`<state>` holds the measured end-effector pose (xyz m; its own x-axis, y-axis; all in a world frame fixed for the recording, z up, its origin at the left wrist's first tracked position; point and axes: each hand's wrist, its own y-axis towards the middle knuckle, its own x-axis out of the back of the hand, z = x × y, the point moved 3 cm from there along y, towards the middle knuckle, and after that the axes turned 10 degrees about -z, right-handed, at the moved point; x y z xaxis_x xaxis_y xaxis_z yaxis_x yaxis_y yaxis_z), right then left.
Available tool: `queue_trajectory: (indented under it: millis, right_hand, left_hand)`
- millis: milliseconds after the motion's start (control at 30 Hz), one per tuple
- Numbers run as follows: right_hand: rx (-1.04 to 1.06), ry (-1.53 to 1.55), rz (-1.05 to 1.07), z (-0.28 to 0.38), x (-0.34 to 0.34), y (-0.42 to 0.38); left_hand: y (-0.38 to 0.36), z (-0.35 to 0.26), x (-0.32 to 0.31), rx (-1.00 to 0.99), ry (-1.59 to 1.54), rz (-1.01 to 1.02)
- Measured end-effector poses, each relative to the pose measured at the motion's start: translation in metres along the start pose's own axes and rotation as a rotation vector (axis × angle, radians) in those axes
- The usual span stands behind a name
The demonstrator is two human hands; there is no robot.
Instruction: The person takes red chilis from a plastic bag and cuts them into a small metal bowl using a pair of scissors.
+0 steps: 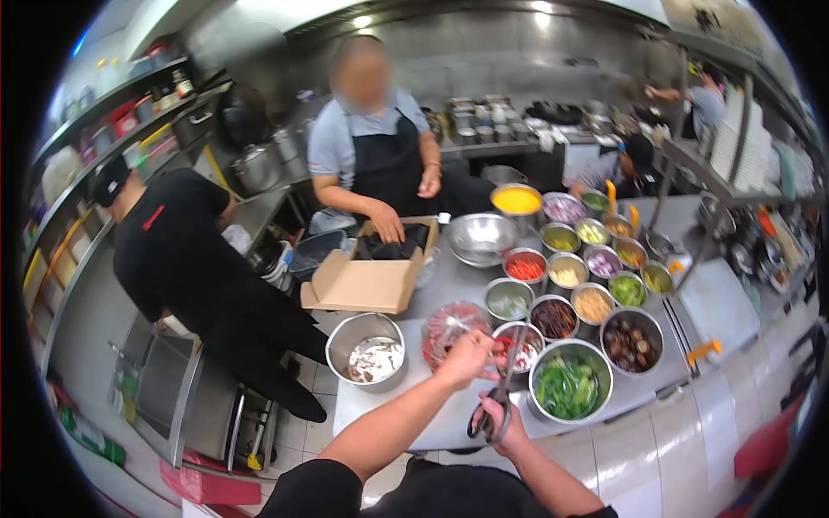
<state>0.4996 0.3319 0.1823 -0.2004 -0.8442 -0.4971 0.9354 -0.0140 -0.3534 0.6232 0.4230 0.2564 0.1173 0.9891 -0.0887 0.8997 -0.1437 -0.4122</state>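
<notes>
My right hand (498, 417) is wrapped round the handles of a pair of metal scissors (509, 371), whose blades point up and away from me. My left hand (472, 356) pinches a small red item (501, 347) beside the blades; what it is exactly is too small to tell. Just beyond my left hand sits a bowl of red pieces (445, 326) with clear plastic over it. A metal bowl with red and white pieces (523, 356) lies under the blades. To the right stands a metal pot of green vegetables (566, 388).
Several metal bowls of chopped food (592, 304) crowd the counter's right. A metal pot (366, 354) stands at the left. Across the counter, a person reaches into a cardboard box (363, 285). Another person in black (199, 250) bends at the left.
</notes>
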Motion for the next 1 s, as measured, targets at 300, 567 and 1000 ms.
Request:
queue_trajectory:
  millis: [300,567,1000]
  right_hand:
    - [-0.033,-0.088,-0.063,0.005,0.003,0.001]
    - [-0.068,-0.185,-0.02,-0.003,0.016,-0.002]
    - [-0.034,0.046,0.022,0.003,0.006,-0.005]
  left_hand:
    - [0.012,0.005,0.002,0.067,0.012,0.042]
    - [0.009,0.009,0.002,0.073,0.02,0.058]
    - [0.007,-0.002,-0.003,0.136,0.031,0.111]
